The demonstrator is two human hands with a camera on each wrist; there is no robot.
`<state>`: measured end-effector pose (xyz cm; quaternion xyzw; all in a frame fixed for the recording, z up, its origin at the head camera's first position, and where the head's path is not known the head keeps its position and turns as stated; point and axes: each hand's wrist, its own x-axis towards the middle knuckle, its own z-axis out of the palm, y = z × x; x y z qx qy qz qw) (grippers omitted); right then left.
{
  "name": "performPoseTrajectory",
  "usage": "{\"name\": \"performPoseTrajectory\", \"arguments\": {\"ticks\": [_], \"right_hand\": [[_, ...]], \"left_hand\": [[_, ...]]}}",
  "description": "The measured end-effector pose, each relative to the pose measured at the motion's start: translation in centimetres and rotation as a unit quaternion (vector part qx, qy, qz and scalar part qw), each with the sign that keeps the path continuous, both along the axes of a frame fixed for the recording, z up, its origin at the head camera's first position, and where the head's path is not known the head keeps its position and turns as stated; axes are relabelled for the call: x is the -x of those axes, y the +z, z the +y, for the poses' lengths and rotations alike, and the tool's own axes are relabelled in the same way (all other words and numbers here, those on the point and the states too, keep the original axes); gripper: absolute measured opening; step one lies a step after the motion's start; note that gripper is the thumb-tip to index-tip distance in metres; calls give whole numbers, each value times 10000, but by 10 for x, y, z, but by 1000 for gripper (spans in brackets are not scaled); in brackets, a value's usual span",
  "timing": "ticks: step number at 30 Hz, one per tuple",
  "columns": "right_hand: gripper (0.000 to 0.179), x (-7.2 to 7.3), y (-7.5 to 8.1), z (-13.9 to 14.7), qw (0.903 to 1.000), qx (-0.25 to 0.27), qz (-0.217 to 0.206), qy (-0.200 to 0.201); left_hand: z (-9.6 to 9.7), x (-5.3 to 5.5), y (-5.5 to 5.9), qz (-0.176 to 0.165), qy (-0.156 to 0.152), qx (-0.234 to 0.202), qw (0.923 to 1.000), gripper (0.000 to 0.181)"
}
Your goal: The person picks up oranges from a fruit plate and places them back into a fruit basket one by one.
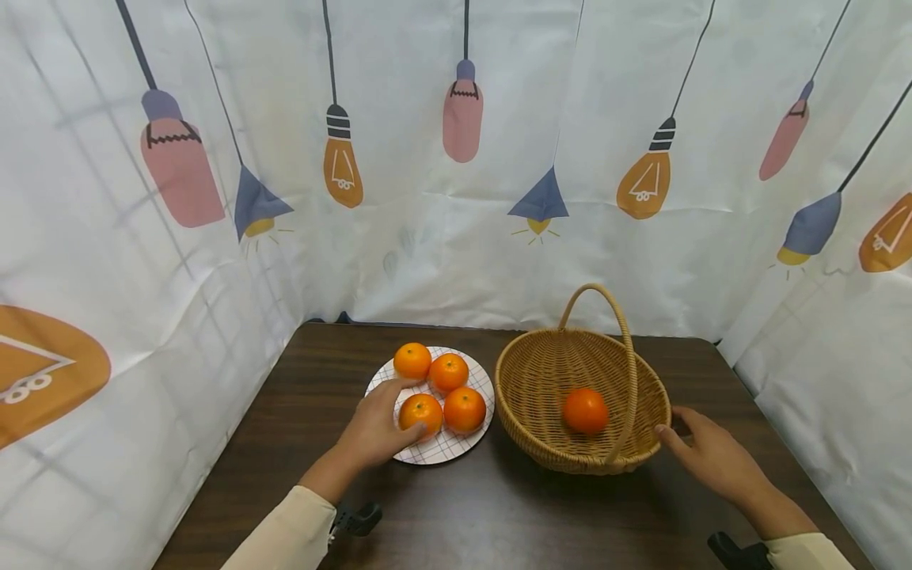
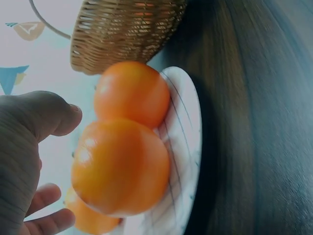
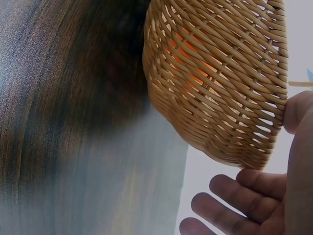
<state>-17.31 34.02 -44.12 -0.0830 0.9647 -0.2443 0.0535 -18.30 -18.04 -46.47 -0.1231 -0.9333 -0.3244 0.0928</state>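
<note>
The left hand (image 1: 379,425) is over the near-left orange fruit (image 1: 420,412), which lies on a white checked plate (image 1: 442,453). Its thumb and fingers stand apart around the fruit, and the left wrist view shows a gap between them and its skin. This fruit is almost round, so I cannot tell a long axis; its small dark stem mark is on the upward side. The right hand (image 1: 716,459) pinches the right rim of a wicker basket (image 1: 522,419), with the thumb at the edge and a finger against the outer wall. The basket's mouth faces upward, and its handle (image 1: 631,384) arches from the far rim to the near rim (it leans somewhat to the right). Inside the basket lies one red-orange fruit (image 1: 586,411).

Close around the near-left fruit are three others: the far-left fruit (image 1: 412,362), the middle fruit (image 1: 450,373) and the near-right fruit (image 1: 465,410), which stands between it and the basket. The basket is just beside the plate on a dark wooden table (image 1: 499,522). Behind hangs a white curtain (image 1: 427,269) with printed lamps.
</note>
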Motion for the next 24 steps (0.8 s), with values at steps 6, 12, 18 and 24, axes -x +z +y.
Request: {"name": "performPoseTrajectory", "arguments": {"ticks": [6,12,18,24], "right_hand": [[78,-1,-4,0,9999,27,135,-38],[78,0,-3,0,9999,64,119,-66],[77,-1,-2,-3,9998,62,162,-78],[75,-2,-3,-2,9997,115,205,-52]], "left_hand": [[-4,0,-9,-355,117,106,9992,71],[-7,1,-14,-541,140,150,9983,79],[-8,2,-18,-697,202,111,9973,82],[-8,2,-23,-837,253,89,9961,82]]}}
